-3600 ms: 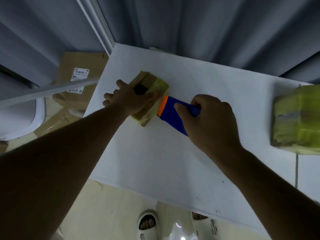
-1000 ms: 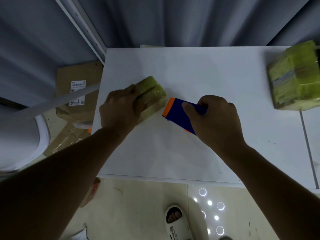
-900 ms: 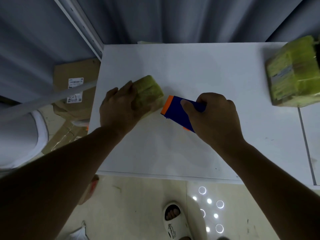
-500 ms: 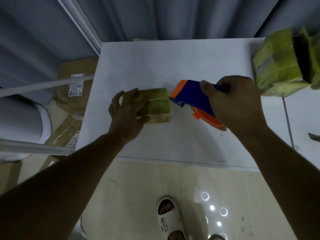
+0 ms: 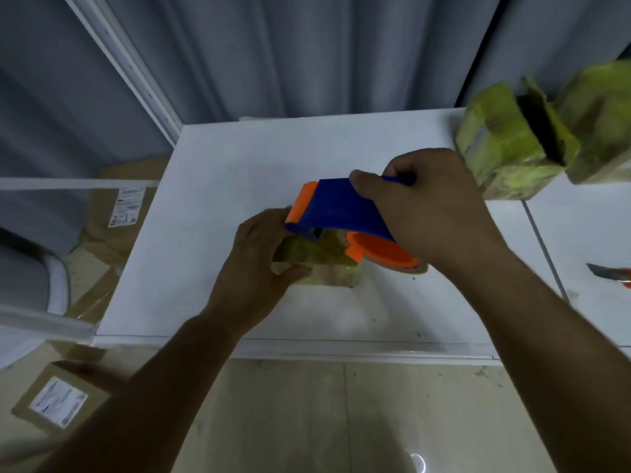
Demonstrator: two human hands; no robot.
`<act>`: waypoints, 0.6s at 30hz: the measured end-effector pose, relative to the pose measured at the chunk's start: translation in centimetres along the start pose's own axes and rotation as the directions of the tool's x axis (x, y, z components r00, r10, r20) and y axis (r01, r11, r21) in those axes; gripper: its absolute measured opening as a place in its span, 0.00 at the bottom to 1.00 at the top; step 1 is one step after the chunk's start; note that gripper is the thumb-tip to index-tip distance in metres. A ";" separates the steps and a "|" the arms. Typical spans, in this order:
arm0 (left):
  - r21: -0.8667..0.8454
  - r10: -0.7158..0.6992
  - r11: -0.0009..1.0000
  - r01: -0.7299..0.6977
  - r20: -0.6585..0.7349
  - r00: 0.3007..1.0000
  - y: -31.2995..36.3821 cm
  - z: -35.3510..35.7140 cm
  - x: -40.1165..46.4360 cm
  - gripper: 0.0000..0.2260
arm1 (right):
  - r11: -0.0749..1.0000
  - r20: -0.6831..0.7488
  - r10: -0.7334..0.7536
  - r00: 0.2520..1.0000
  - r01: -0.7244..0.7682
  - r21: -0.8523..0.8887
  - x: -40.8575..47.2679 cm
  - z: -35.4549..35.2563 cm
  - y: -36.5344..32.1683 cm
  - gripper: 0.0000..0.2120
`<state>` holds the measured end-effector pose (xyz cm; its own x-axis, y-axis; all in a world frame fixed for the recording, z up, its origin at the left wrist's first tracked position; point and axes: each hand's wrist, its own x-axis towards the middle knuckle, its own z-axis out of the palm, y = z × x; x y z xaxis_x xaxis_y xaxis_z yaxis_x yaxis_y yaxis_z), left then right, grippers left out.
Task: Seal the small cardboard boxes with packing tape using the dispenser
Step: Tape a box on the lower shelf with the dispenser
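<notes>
**Dispenser over box, mid-table**

Left hand [image 5: 254,268] grips small box [image 5: 319,264] from its 9 o'clock side. Right hand [image 5: 433,213] clutches tape dispenser [image 5: 338,209] handle; orange nose touches box top, pointing 9 o'clock, toward the left hand.

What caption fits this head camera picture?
Left hand steadies small taped box while right hand holds tape dispenser above it.
</notes>
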<state>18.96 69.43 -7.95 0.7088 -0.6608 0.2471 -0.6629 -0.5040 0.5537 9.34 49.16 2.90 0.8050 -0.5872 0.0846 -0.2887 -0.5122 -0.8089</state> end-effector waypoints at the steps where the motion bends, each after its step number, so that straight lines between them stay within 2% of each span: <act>1: 0.015 0.037 0.999 -0.036 -0.041 0.998 -0.3 0.3 -0.3 0.31 | 1.000 -0.009 -0.002 1.000 0.002 0.016 0.1 0.2 0.2 0.22; 6: -0.028 0.039 0.999 -0.044 -0.143 0.989 -1.5 2.0 -0.8 0.30 | 0.995 -0.007 -0.015 1.000 0.016 0.102 0.7 0.8 1.4 0.23; 9: -0.008 0.060 0.998 -0.063 -0.201 0.978 -1.5 2.5 -0.4 0.32 | 0.991 0.025 -0.013 1.000 0.010 0.133 1.4 0.4 1.6 0.18; 15: -0.086 0.099 0.988 -0.126 -0.268 0.958 -1.6 3.6 -0.4 0.29 | 0.992 0.028 -0.059 0.998 0.055 0.110 2.0 0.4 2.3 0.16; 18: -0.084 0.110 0.987 -0.137 -0.271 0.956 -1.6 3.8 -1.0 0.28 | 0.984 0.082 -0.038 0.996 0.023 0.176 1.8 0.6 2.4 0.15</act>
<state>18.39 68.77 -12.12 0.6706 -0.5367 0.5122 -0.7310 -0.3607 0.5792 10.37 47.23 0.76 0.8553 -0.5137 0.0676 -0.1738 -0.4073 -0.8966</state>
